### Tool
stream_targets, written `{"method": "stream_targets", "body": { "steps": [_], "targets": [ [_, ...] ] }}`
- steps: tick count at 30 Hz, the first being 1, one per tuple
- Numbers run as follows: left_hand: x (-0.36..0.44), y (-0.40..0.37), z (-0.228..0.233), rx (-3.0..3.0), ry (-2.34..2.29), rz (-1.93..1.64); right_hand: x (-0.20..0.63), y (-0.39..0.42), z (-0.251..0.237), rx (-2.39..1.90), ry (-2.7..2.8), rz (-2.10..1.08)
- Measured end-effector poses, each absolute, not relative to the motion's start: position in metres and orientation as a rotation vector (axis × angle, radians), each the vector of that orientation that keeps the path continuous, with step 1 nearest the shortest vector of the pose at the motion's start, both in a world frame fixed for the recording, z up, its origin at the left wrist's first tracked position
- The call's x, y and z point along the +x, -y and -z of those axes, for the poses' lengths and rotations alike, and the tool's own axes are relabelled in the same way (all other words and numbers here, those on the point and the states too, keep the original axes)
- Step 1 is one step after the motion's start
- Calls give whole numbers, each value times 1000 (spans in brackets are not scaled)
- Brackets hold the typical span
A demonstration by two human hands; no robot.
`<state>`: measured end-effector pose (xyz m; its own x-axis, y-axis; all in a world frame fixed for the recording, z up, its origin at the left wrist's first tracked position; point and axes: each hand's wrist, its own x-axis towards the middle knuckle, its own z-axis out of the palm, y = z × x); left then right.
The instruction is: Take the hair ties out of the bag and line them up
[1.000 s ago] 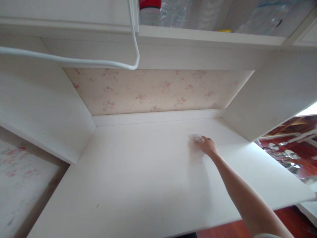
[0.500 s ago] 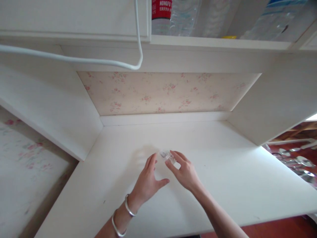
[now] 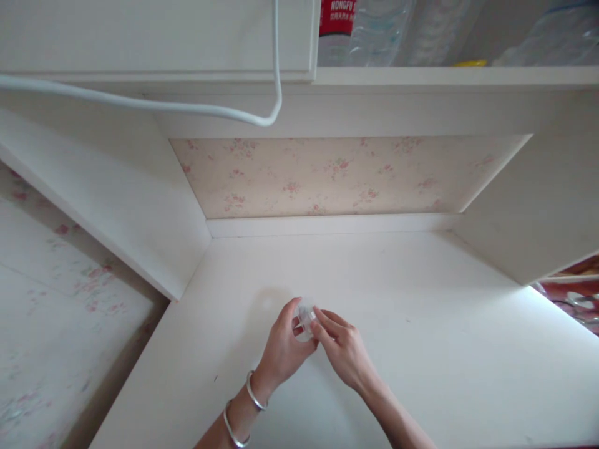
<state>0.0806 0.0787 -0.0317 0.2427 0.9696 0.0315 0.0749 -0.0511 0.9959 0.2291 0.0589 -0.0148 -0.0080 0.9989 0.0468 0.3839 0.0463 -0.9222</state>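
Small clear plastic item (image 3: 306, 317): located between the two hands, over the middle of the white desktop (image 3: 397, 368). Its form is partly covered by fingers; whether it is open or closed, and whether it touches the desktop, cannot be told.

Left hand (image 3: 282, 350): curved around the item's left side, thumb on the near side; judged to be holding it. Two silver bangles (image 3: 255, 396) on that wrist. Right hand (image 3: 345, 352): fingers and thumb drawn narrow on the item's right side, pinching it.

Progress: the item is in hand; setting down and release are not done. Handling with both hands is judged under way, with no finished result visible.

Surroundings: a small dark mark (image 3: 216, 378) on the desktop, left of the hands; floral wallpaper (image 3: 337, 178) at the far side; above it, a white cable (image 3: 206, 111) to the left and a red-labelled bottle (image 3: 337, 19) on the shelf to the right.
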Motion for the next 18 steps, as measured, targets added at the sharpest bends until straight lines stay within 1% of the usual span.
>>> {"method": "stream_targets", "body": {
  "steps": [4, 8, 14, 18],
  "targets": [
    [71, -82, 34, 1369, -1042, -983, 239, -66, 21, -1437, 1240, -1160],
    [58, -97, 43, 1475, -1146, -1042, 252, -66, 35, -1486, 1108, -1190],
    [29, -151, 46, 1912, -1362, -1020, 266, -48, 72, -1567, 953, -1141],
    [13, -186, 42, 2270, -1546, -873, 270, -38, 85, -1570, 946, -1147]
  ]
}}
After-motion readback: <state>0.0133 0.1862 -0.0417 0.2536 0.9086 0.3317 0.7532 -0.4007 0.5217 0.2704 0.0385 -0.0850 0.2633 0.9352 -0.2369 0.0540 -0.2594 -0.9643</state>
